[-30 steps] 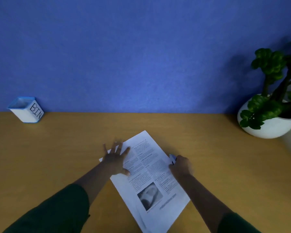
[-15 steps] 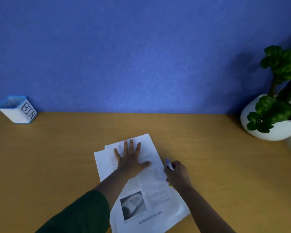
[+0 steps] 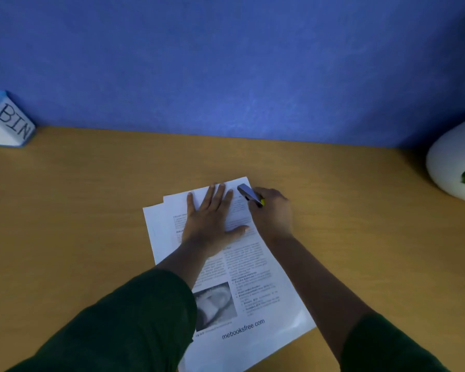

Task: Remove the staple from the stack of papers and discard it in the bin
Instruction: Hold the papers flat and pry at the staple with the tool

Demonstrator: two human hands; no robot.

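Stack of papers [image 3: 242,304] lies mid-surface; I can't make out the staple. My left hand [image 3: 210,218] presses flat on it, fingers spread. My right hand [image 3: 273,213] grips a staple remover [image 3: 249,194] at the top right corner. Bin [image 3: 7,122] far left, well apart on the surface [image 3: 78,210].

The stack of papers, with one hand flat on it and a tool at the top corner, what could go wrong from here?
1. The stack of papers is already fanned, a lower sheet showing at the left; prying could tear the corner or shift the sheets.
2. The tool in the right hand points towards the fingers of the left hand; a slip might jab them.
3. The bin sits at the table's far left, so the staple could drop on the way.
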